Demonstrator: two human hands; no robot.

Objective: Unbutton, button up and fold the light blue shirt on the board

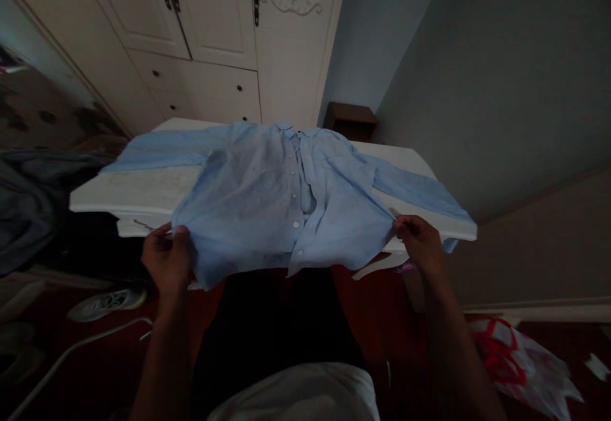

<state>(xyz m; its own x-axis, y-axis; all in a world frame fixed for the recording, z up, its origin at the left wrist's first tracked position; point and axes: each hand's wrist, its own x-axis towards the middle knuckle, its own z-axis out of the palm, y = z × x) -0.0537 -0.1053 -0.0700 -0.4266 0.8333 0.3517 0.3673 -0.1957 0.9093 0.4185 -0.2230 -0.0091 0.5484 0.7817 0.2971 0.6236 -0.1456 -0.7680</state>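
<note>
A light blue button-up shirt lies front side up across a white table, its collar toward the far edge and both sleeves spread out sideways. The right-hand sleeve's end hangs over the table's edge. Its lower hem reaches past the near edge. My left hand pinches the shirt's side near the hem on the left. On the opposite side, my right hand has the other side edge between thumb and fingers, and the cloth is pulled taut there. The front placket is partly open, with white buttons showing.
Behind the table stands a white wardrobe with drawers. A small brown box-like piece is by the wall. Dark clothing is piled at left, above a shoe. A red-and-white plastic bag lies on the floor at right.
</note>
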